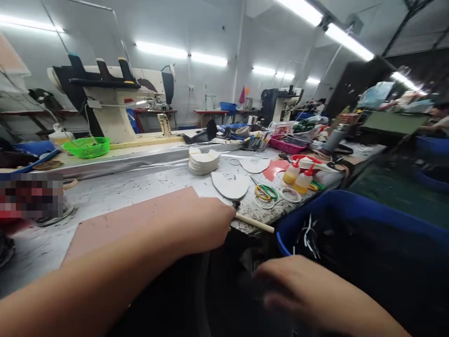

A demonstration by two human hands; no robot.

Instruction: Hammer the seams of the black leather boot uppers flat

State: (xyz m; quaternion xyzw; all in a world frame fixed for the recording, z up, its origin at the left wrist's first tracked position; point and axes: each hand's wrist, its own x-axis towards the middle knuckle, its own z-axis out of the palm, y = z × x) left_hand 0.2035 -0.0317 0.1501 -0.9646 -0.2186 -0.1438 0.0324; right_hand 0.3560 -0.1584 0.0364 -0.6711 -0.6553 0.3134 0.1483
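My left hand (206, 224) reaches across the table's front edge with its fingers curled closed. What those fingers hold, if anything, is hidden behind the back of the hand. Just past its knuckles lies a tool with a pale wooden handle (255, 223) and a small dark end. Below and to the right, my right hand (286, 281) is smeared by motion over dark material, and its grip is unclear. A pinkish-brown sheet (140, 220) lies flat under my left forearm. Beyond the left hand are a white curved piece (229, 185) and a stack of white pieces (203, 161).
Yellow- and green-handled scissors (265, 192), a white tape ring (290, 195) and red-capped glue bottles (302, 180) lie to the right. A blue bin (336, 201) with dark scraps stands against the table. A sewing machine (115, 107) and green basket (87, 147) are behind.
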